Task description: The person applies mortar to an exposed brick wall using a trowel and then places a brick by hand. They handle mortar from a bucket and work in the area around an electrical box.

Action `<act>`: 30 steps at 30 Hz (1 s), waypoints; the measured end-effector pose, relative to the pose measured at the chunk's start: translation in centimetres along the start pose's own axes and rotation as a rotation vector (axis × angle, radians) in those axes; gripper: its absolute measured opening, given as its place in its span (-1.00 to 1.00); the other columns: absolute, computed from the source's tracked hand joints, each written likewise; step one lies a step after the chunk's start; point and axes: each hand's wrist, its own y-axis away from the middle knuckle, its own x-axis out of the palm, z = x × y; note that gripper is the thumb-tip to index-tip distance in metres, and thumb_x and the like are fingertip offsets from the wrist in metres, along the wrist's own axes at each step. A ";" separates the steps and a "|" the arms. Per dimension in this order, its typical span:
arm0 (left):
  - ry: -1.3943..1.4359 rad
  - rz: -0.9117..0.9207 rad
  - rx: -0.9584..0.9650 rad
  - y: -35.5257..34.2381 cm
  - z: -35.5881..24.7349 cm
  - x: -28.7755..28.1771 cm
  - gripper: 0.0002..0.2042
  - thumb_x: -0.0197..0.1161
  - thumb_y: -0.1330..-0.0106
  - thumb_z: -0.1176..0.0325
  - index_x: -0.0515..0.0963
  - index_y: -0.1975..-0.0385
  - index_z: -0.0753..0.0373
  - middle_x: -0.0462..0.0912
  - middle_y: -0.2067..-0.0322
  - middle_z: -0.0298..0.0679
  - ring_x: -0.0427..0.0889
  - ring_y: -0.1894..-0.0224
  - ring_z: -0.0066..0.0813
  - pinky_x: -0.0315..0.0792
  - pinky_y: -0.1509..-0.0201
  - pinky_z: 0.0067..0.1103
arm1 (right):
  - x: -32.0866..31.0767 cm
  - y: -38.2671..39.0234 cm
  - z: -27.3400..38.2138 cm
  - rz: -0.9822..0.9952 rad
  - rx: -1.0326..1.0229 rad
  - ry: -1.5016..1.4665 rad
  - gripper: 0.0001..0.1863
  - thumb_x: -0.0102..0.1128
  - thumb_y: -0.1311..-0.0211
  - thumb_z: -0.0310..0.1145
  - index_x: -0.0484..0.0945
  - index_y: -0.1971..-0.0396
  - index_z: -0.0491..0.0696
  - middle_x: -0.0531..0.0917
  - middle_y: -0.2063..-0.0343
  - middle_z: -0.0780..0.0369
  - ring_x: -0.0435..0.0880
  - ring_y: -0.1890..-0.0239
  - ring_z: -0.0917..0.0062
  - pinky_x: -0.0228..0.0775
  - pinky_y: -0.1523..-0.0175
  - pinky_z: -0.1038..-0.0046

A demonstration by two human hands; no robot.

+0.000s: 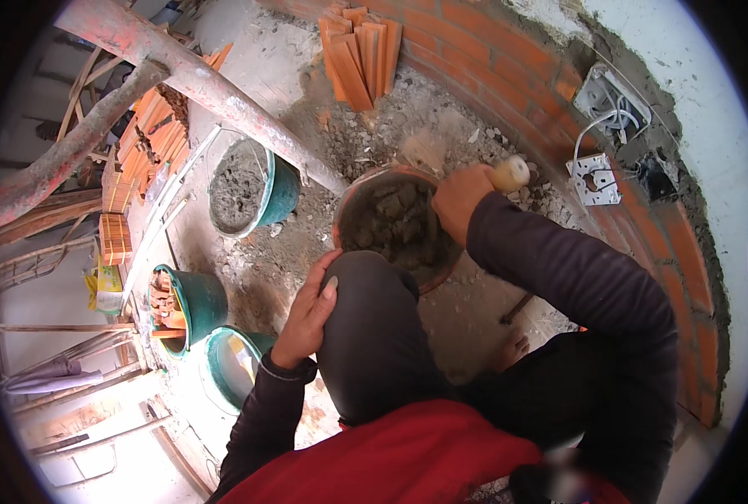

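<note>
My right hand (462,202) is closed round a trowel with a thick pale-yellow handle (511,174), over the right side of an orange-brown tub (443,273). Lumpy grey mortar (397,210) lies in the tub. The trowel's blade is out of sight behind my hand and in the tub. My left hand (304,317) lies on the side of my raised knee, fingers stretched out and holding nothing. That knee (366,294) comes up against the tub's near rim.
A painted metal pole (231,105) slants down towards the tub. Left of it stand a bucket of grey mix (283,189), a bucket of brick pieces (210,307) and a pale bucket (223,370). Bricks (359,55) are piled beyond. Electrical boxes (595,179) with loose wires hang at the brick wall.
</note>
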 end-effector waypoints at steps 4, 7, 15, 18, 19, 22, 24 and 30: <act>-0.132 -0.054 0.064 2.6 -1.0 0.4 -0.46 -0.08 -0.42 0.20 0.12 -0.31 0.38 0.32 -0.20 0.07 0.31 -0.27 -0.10 0.11 -0.33 -0.44 | -0.5 -0.7 -2.1 -0.037 -0.111 -0.007 -0.85 0.09 -0.07 -0.35 0.67 0.47 0.03 0.63 0.44 0.27 0.62 0.24 0.37 0.36 0.14 0.29; -0.237 0.008 0.069 2.5 -2.3 -1.0 -0.46 0.01 -0.39 0.28 0.12 -0.30 0.39 0.29 -0.23 0.08 0.27 -0.30 -0.09 0.09 -0.36 -0.40 | -1.6 2.4 -3.2 -0.280 -0.188 -0.130 -0.87 0.13 -0.09 -0.33 0.63 0.40 0.02 0.59 0.37 0.25 0.53 0.10 0.41 0.28 -0.01 0.38; 0.314 -0.267 0.052 -20.9 -5.8 -2.3 -0.42 0.22 -0.29 0.20 0.21 -0.25 0.29 0.38 -0.18 -0.07 0.36 -0.22 -0.29 0.29 -0.21 -0.41 | -6.7 12.1 -6.9 -0.125 -0.122 -0.558 -0.64 0.36 0.07 -0.30 0.54 0.20 -0.01 0.57 0.30 0.21 0.53 0.12 0.31 0.32 -0.02 0.31; 0.101 -0.561 -0.111 -33.8 1.3 -5.3 -0.27 0.36 -0.14 0.10 0.20 -0.24 0.30 0.44 -0.09 0.03 0.45 -0.14 -0.20 0.34 -0.16 -0.41 | -7.9 15.8 -6.3 -0.002 -0.140 -0.651 -0.60 0.35 0.04 -0.23 0.54 0.17 -0.02 0.58 0.28 0.17 0.55 0.13 0.25 0.35 0.01 0.29; -0.003 -0.633 -0.140 -36.9 3.4 -5.7 -0.21 0.40 -0.07 0.04 0.21 -0.21 0.37 0.40 -0.11 0.06 0.44 -0.15 -0.17 0.31 -0.19 -0.44 | -7.8 16.5 -6.2 0.031 -0.231 -0.840 -0.63 0.30 -0.02 -0.22 0.52 0.16 -0.03 0.57 0.32 0.16 0.56 0.21 0.23 0.37 0.06 0.26; -0.323 -0.698 -0.254 -44.2 6.8 -5.2 -0.06 0.42 0.03 -0.10 0.18 -0.21 0.48 0.28 -0.21 0.15 0.34 -0.25 -0.06 0.22 -0.31 -0.43 | -6.2 17.9 -5.4 0.183 -0.231 -1.116 -0.65 0.24 -0.10 -0.21 0.50 0.12 -0.02 0.58 0.37 0.13 0.59 0.30 0.18 0.42 0.14 0.21; -0.586 -0.675 -0.306 -48.0 9.8 -7.5 0.09 0.38 0.06 -0.24 0.08 -0.26 0.55 0.21 -0.27 0.20 0.25 -0.32 0.01 0.14 -0.39 -0.40 | -5.3 17.7 -5.4 0.188 -0.202 -1.199 -0.61 0.23 -0.13 -0.16 0.50 0.08 -0.02 0.58 0.38 0.12 0.60 0.32 0.16 0.45 0.19 0.21; -0.468 -0.723 -0.332 -53.4 12.4 -7.5 0.12 0.35 0.06 -0.32 0.08 -0.24 0.58 0.27 -0.21 0.23 0.28 -0.29 0.06 0.21 -0.35 -0.37 | -6.4 17.0 -5.7 0.214 -0.061 -1.343 -0.53 0.31 0.00 -0.32 0.47 0.02 -0.04 0.56 0.22 0.07 0.54 0.13 0.12 0.41 0.06 0.19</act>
